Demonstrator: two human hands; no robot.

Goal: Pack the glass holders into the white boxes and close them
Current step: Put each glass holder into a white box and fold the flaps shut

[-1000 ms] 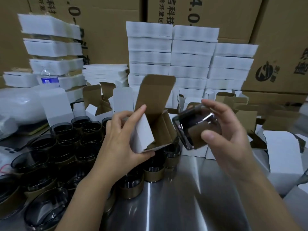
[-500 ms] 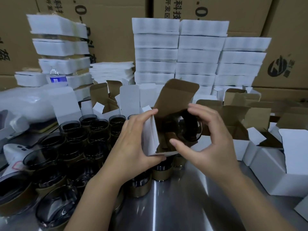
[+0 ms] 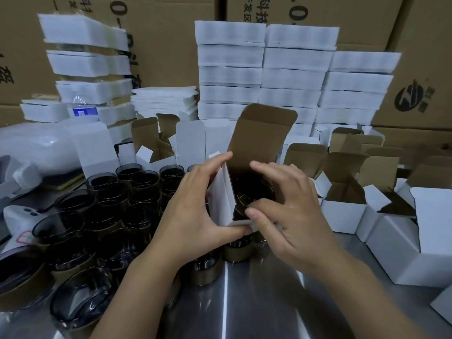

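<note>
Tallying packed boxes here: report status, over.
Left hand grips white box. Right hand at its mouth, hold unclear. Glass holder inside, lid flap up. Nothing blocking.

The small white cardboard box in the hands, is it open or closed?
Open. The small white cardboard box has its brown-lined lid flap standing upright, and the dark glass holder shows inside.

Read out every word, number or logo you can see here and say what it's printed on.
"科技", then ".0.", both cut off at the top: middle brown carton.
".0-", cut off: left brown carton.
Round black logo, characters beside it blurred: right brown carton.
Blue label, too small to read: water bottle.
No print: held white box.
</note>
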